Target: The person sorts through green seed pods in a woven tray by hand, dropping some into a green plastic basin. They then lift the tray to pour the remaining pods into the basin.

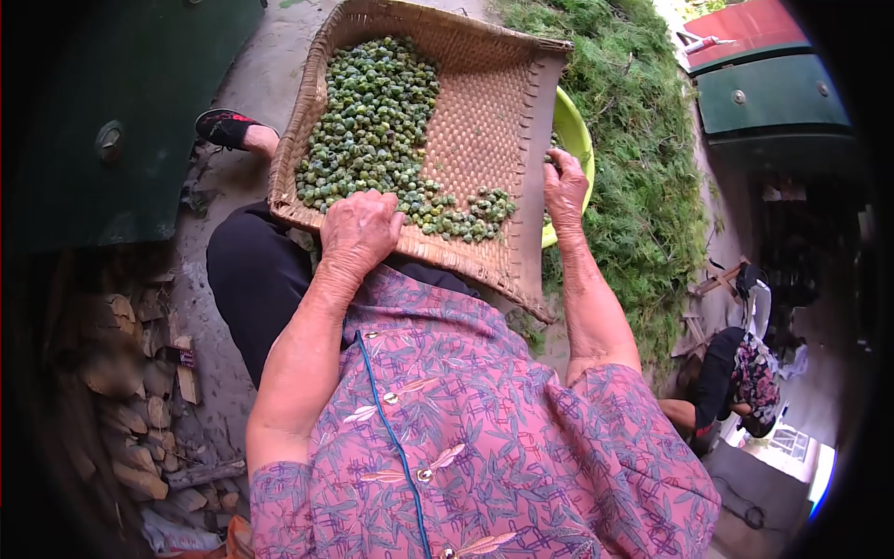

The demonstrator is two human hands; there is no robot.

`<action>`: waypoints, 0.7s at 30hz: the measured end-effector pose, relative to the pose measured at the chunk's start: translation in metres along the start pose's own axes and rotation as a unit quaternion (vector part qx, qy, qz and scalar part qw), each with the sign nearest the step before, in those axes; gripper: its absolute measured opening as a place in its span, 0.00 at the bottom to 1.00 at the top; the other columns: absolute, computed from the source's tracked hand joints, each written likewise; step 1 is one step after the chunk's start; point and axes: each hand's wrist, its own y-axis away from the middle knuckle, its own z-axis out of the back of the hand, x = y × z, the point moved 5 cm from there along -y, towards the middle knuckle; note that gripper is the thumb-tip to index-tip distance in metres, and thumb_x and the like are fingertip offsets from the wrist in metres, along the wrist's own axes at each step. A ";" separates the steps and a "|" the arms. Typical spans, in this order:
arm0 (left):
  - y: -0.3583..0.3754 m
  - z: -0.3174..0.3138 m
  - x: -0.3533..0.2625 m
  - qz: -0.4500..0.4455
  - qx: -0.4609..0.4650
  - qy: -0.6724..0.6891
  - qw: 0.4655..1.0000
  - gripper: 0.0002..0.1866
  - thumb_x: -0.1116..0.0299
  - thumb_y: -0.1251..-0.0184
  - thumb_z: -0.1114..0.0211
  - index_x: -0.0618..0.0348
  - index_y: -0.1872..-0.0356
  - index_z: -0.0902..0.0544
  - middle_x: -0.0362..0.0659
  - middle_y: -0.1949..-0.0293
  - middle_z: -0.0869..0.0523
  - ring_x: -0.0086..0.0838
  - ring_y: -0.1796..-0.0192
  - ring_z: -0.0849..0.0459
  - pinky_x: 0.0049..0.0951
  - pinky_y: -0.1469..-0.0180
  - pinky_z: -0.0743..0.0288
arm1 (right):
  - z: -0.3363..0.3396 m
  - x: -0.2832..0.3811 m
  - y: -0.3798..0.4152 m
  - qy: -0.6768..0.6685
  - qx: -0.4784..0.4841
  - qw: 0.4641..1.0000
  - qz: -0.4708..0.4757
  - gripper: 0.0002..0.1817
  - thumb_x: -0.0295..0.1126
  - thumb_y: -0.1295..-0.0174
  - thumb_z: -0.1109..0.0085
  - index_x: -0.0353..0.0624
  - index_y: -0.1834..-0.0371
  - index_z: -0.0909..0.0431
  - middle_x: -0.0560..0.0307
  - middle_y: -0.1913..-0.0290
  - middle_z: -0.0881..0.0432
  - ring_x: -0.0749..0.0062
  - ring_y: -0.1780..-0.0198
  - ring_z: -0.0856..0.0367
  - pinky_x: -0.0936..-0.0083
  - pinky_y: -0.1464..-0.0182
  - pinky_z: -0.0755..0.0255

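A woven winnowing basket (475, 112) rests tilted across my lap. Small round green seed cones (377, 116) are heaped along its left side, and a thinner strip of them runs along the near edge. My left hand (358, 228) is closed over the near rim, its knuckles up beside the heap. Just past the basket's flat right edge, my right hand (565, 191) is held over a yellow-green basin (579, 140). Its fingers are curled together, and what they hold, if anything, is too small to make out. The basket hides much of the basin.
Cut green conifer branches (633, 140) cover the ground to the right. Split firewood (140, 419) is stacked at the lower left, below a dark green panel (112, 121). Another person (736, 382) bends low at the far right. A shoe (223, 128) shows left of the basket.
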 end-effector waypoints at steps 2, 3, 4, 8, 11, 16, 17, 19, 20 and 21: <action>0.000 0.001 -0.001 -0.003 0.001 -0.002 1.000 0.11 0.58 0.44 0.36 0.56 0.72 0.20 0.45 0.70 0.17 0.38 0.62 0.17 0.39 0.58 0.24 | 0.015 -0.019 0.005 0.133 0.021 0.991 0.028 0.16 0.23 0.49 0.44 0.41 0.55 0.20 0.47 0.58 0.20 0.55 0.55 0.20 0.66 0.49 0.27; 0.000 0.001 -0.001 -0.004 0.001 -0.002 1.000 0.11 0.58 0.44 0.36 0.56 0.72 0.20 0.45 0.70 0.17 0.38 0.62 0.17 0.39 0.58 0.24 | 0.017 -0.027 0.008 0.195 0.072 0.978 0.010 0.16 0.23 0.49 0.44 0.42 0.54 0.21 0.47 0.56 0.21 0.53 0.53 0.22 0.64 0.47 0.28; 0.001 0.001 0.000 -0.003 0.000 -0.002 1.000 0.11 0.59 0.44 0.36 0.56 0.72 0.20 0.45 0.70 0.17 0.38 0.62 0.17 0.39 0.58 0.24 | 0.019 -0.030 0.012 0.195 0.072 0.978 0.009 0.16 0.23 0.49 0.44 0.42 0.54 0.21 0.47 0.56 0.21 0.53 0.53 0.22 0.64 0.47 0.28; 0.001 0.001 0.000 0.002 0.002 -0.011 1.000 0.11 0.59 0.44 0.36 0.54 0.66 0.18 0.44 0.68 0.16 0.38 0.61 0.17 0.38 0.59 0.24 | 0.003 -0.008 0.022 0.108 0.132 0.985 0.031 0.14 0.26 0.49 0.41 0.41 0.56 0.20 0.48 0.57 0.21 0.53 0.54 0.22 0.66 0.48 0.29; 0.000 0.000 0.000 0.005 0.017 -0.019 1.000 0.11 0.59 0.44 0.36 0.53 0.64 0.17 0.44 0.67 0.16 0.37 0.61 0.17 0.38 0.58 0.24 | -0.021 0.020 0.033 0.014 0.189 0.982 0.012 0.12 0.28 0.49 0.39 0.40 0.60 0.19 0.47 0.61 0.19 0.54 0.55 0.21 0.66 0.49 0.28; 0.001 -0.001 0.001 0.005 0.010 -0.019 1.000 0.12 0.59 0.45 0.35 0.53 0.62 0.17 0.44 0.67 0.15 0.37 0.61 0.17 0.38 0.58 0.24 | -0.048 0.047 0.043 0.106 0.241 0.963 0.050 0.13 0.31 0.49 0.37 0.44 0.59 0.18 0.48 0.61 0.22 0.52 0.53 0.24 0.62 0.51 0.29; 0.001 -0.001 0.001 0.007 0.011 -0.018 1.000 0.12 0.59 0.45 0.35 0.53 0.62 0.17 0.44 0.67 0.15 0.37 0.60 0.17 0.37 0.58 0.24 | -0.052 0.050 0.043 0.105 0.241 0.963 0.053 0.12 0.31 0.49 0.37 0.46 0.60 0.19 0.49 0.61 0.24 0.52 0.53 0.26 0.61 0.51 0.30; 0.001 -0.001 0.001 -0.001 -0.006 -0.007 1.000 0.11 0.59 0.44 0.36 0.55 0.67 0.19 0.45 0.69 0.16 0.38 0.62 0.17 0.38 0.59 0.24 | -0.061 0.056 0.044 0.125 0.256 0.956 0.065 0.11 0.31 0.49 0.37 0.45 0.61 0.19 0.49 0.62 0.24 0.53 0.53 0.26 0.61 0.50 0.30; 0.002 0.000 0.001 -0.008 -0.024 0.004 1.000 0.11 0.59 0.44 0.37 0.57 0.73 0.20 0.45 0.71 0.18 0.39 0.63 0.17 0.39 0.59 0.24 | -0.065 0.057 0.045 0.145 0.272 0.948 0.076 0.10 0.31 0.48 0.37 0.45 0.62 0.19 0.50 0.64 0.24 0.54 0.53 0.26 0.62 0.50 0.31; 0.002 0.000 0.001 -0.008 -0.024 0.004 1.000 0.11 0.59 0.44 0.37 0.57 0.73 0.20 0.45 0.71 0.18 0.39 0.63 0.17 0.39 0.59 0.24 | -0.067 0.058 0.045 0.148 0.273 0.946 0.092 0.09 0.29 0.49 0.38 0.45 0.64 0.19 0.50 0.64 0.25 0.54 0.54 0.26 0.61 0.50 0.31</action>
